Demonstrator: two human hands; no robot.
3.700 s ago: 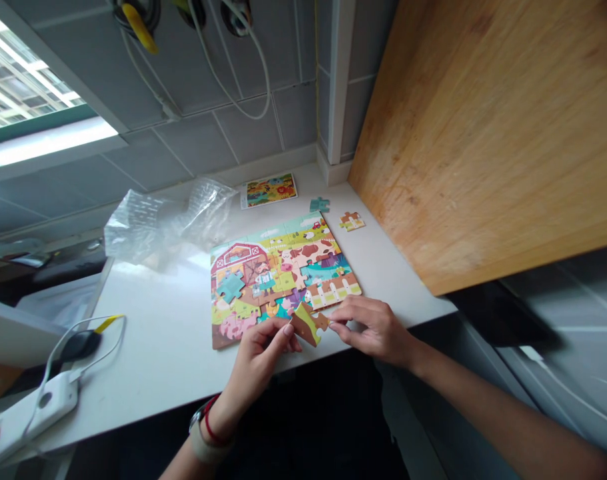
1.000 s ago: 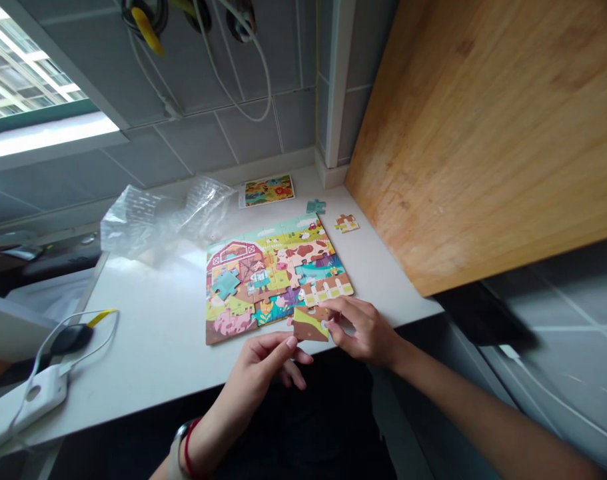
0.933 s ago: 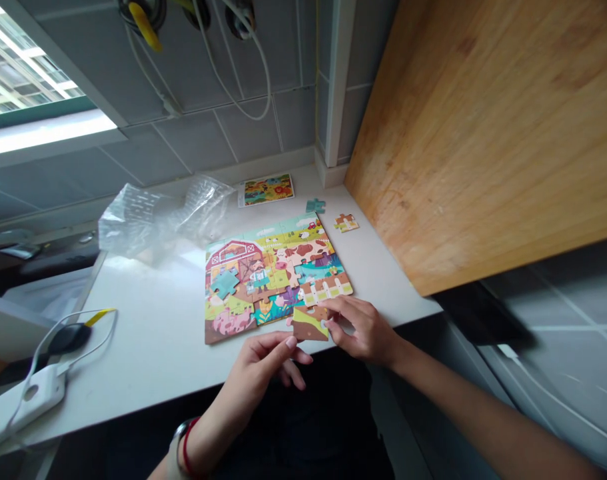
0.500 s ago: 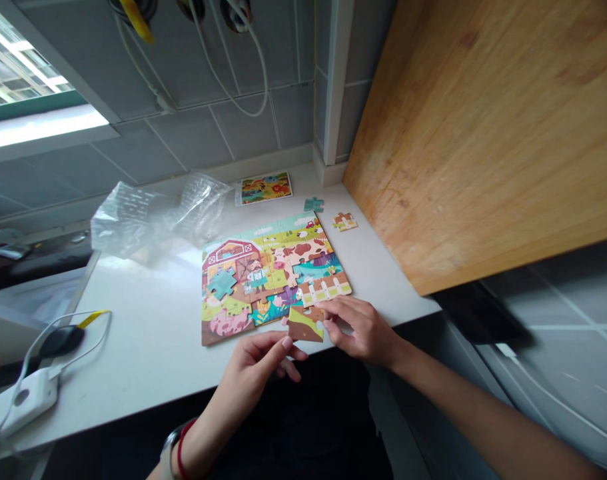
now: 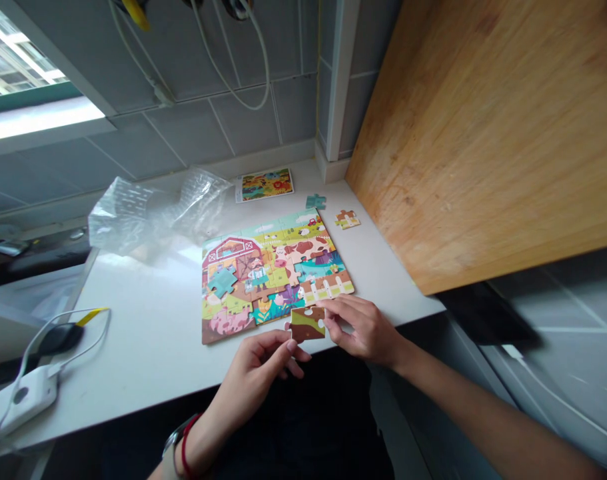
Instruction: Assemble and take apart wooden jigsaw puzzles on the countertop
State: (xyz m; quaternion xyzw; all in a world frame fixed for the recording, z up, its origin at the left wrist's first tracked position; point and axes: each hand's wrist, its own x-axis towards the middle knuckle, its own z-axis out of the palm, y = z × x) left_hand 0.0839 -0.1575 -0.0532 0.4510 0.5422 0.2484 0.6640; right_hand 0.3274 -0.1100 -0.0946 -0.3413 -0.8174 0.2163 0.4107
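— Biggest thing in view?

— A broad slab of orange-brown butcher-block wood (image 5: pixel 483 147) jutting in at upper right, over a white countertop (image 5: pixel 148 360). Behind, a grey tiled wall (image 5: pixel 243 127) crossed by looping white cables (image 5: pixel 268 67).

— And on the countertop?

— At back left, a crumpled clear plastic bag (image 5: pixel 153 213). At front left, a white power bank (image 5: pixel 20 400) on a thin white cable. In the middle, a colourful cardboard farm jigsaw puzzle (image 5: pixel 278 267) with a red barn, a brown-and-white cow and a white fence. Lying on its left part, a loose teal piece (image 5: pixel 222 281).

— Behind the puzzle?

— A small printed animal picture card (image 5: pixel 264 185), a second teal piece (image 5: pixel 316 201) and a small brown-and-cream piece (image 5: pixel 347 219), all apart from the puzzle.

— The hands?

— Right hand (image 5: pixel 363 330) closed in a pinch on the right edge of a brown-and-green jigsaw piece (image 5: pixel 307 323), just in front of the puzzle's lower edge. Left hand (image 5: pixel 250 380) loosely curled, its index tip right at that piece's lower-left corner; contact there impossible to tell.
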